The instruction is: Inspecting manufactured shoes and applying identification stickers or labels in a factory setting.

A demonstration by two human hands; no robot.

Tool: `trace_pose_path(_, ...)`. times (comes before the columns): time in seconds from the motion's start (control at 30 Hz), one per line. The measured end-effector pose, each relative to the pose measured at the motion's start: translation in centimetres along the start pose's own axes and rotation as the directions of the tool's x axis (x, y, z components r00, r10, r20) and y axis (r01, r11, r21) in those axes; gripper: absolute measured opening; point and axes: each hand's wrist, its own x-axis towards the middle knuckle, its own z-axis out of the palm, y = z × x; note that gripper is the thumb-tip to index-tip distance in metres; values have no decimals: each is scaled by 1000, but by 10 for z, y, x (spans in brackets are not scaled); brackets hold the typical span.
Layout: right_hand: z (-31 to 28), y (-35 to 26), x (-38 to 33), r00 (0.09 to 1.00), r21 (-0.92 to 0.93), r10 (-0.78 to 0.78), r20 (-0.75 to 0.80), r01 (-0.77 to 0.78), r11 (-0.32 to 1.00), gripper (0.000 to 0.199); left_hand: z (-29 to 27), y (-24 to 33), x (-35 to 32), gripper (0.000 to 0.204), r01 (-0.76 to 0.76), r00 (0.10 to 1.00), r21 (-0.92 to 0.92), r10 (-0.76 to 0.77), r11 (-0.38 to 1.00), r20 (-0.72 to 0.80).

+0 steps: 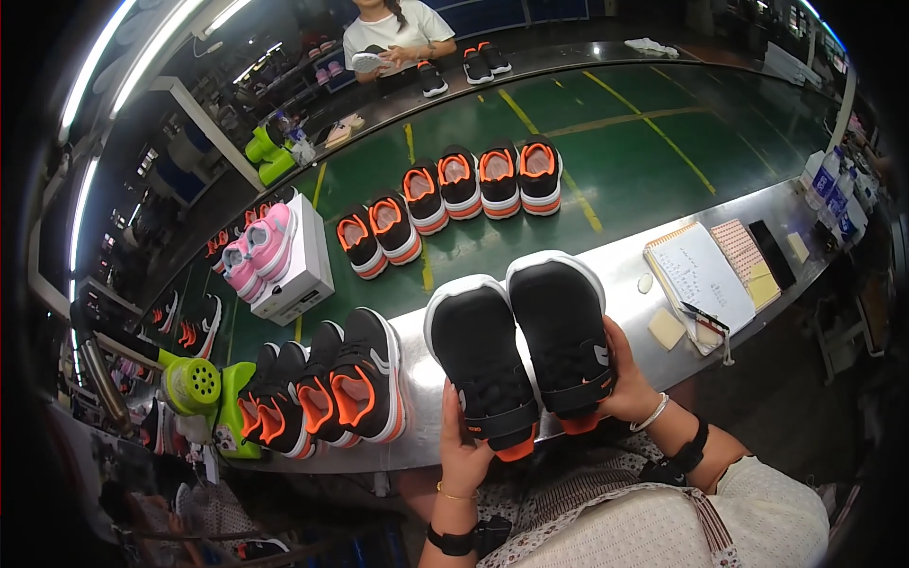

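A pair of black sneakers with white soles and orange lining is held up side by side in front of me, toes pointing away. My left hand (461, 445) grips the left sneaker (471, 346) by its outer side near the heel. Wrapped round the outer side of the right sneaker (559, 327) is my right hand (627, 379). Both hands are closed, with some fingers hidden behind the shoes. Left of them, several black and orange sneakers (365, 374) stand in a row on the metal table edge (431, 445).
More black and orange sneakers (459, 185) stand on the green belt (625, 142). Pink shoes (265, 248) rest on a white box (303, 275). A lime-green machine (204, 388) is at left; a notebook (701, 275) and bottles (833, 185) at right. Across the belt, a person (398, 43) holds a shoe.
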Motion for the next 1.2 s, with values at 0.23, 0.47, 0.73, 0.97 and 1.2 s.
trace_pose_path(0.23,1,-2,2,1000,-37,-10,-15,10,999,97,2,8,2,88,73,997,-27,-72,997,22)
trace_pose_path(0.47,-6,3,36,944,-51,314,96,-311,949,80,12,26,30,73,207,978,378,-199,903,-59)
trace_pose_path(0.73,-19,-69,70,970,-821,9,242,200,534,61,16,7,40,65,223,975,561,-193,798,-112)
trace_pose_path(0.97,10,-51,65,743,-784,309,594,447,430,54,21,-1,26,47,385,920,24,-381,923,-97)
trace_pose_path(1.2,-53,-62,81,852,-803,222,475,317,505,55,-19,-15,25,25,183,966,601,-29,778,-257)
